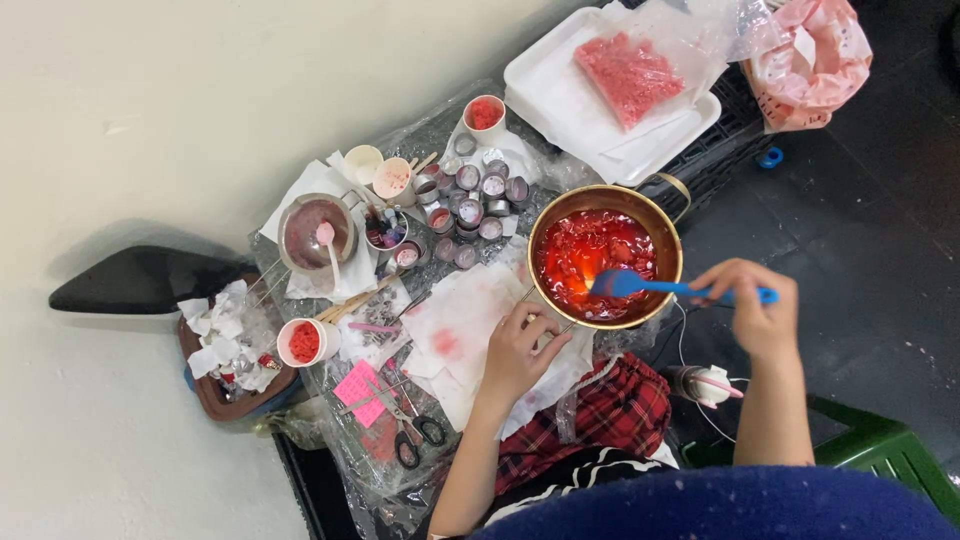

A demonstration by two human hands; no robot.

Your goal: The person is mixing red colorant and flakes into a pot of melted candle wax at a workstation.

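Observation:
A brass-coloured pot (668, 232) holds glossy red melted chunks (590, 255). My right hand (755, 305) grips the handle of a blue spatula (660, 288), whose blade rests in the red mass near the pot's front. My left hand (518, 350) lies on stained white paper towels (455, 325), fingers touching the pot's near rim. Several small metal tins (470, 205) stand in a cluster left of the pot.
A white foam tray (560, 95) carries a bag of pink flakes (628, 75). Cups of red bits (484, 115) (303, 342), a small metal pot with a spoon (315, 232), scissors (415, 430), a pink bag (810, 60) and a green stool (880, 450) surround me.

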